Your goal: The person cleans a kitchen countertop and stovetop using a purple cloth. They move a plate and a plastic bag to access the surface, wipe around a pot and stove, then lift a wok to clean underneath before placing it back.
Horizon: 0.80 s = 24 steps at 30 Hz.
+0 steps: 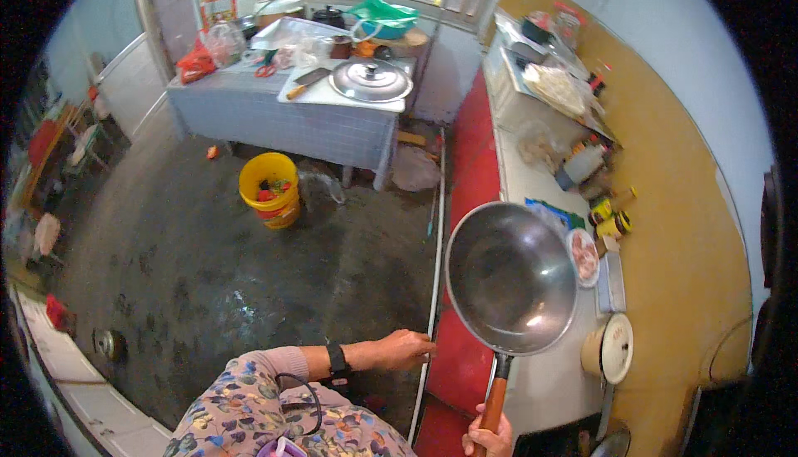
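Note:
My right hand (489, 435) grips the brown wooden handle (494, 404) of a metal wok (511, 279). The wok is held up over the countertop's edge, its inside facing me and with no food in it. My left hand (405, 348) has its fingers curled in a loose fist, close to the red cabinet front (461, 357). Nothing shows in that fist, and a dark band (336, 360) circles its wrist. Behind the wok, a plate of raw meat (585, 257) lies on the pale countertop (548, 388), partly covered by the wok's rim.
A lidded cream enamel pot (608, 348), yellow-labelled jars (614, 223) and a plastic bottle (583, 167) line the wall side. On the floor stands a yellow bucket (270, 189) with scraps inside. The far table (280, 123) bears a cleaver (308, 82) and a metal lid (371, 80).

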### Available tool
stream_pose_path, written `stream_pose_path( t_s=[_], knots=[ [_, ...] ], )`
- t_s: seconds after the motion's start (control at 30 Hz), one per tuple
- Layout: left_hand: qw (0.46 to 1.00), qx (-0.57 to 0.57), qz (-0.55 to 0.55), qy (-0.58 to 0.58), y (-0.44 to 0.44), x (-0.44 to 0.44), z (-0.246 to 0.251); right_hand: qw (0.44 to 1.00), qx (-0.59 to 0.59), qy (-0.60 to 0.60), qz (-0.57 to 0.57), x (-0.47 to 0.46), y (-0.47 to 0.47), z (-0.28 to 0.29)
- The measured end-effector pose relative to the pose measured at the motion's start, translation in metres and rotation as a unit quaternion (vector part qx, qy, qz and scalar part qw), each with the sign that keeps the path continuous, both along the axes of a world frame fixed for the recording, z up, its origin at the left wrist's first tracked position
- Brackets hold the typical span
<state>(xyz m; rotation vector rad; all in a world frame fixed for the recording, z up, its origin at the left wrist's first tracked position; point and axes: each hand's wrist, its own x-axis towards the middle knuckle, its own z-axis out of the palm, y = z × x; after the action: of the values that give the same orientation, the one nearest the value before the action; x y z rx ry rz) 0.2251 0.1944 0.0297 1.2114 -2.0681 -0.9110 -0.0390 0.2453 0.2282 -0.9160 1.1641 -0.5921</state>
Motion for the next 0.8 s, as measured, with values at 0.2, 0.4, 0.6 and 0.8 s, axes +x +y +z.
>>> stream_pose_path(
  t_s=[0.2,0.4,0.6,0.8],
  knots=[
    [0.989,0.08,0.097,-0.083,0.027,0.053,-0.046,0.99,0.077,-0.022,0.114,0.02,-0.063,-0.082],
    [0.949,0.133,0.251,-0.137,0.097,0.114,-0.097,0.965,0.127,0.018,0.229,0.058,-0.107,-0.163],
    [0.859,0.258,0.371,-0.243,0.197,0.197,-0.153,0.933,0.163,0.038,0.319,0.13,-0.131,-0.216],
    [0.77,0.449,0.385,-0.24,0.278,0.283,-0.215,0.911,0.172,0.045,0.371,0.252,-0.145,-0.266]
  ],
)
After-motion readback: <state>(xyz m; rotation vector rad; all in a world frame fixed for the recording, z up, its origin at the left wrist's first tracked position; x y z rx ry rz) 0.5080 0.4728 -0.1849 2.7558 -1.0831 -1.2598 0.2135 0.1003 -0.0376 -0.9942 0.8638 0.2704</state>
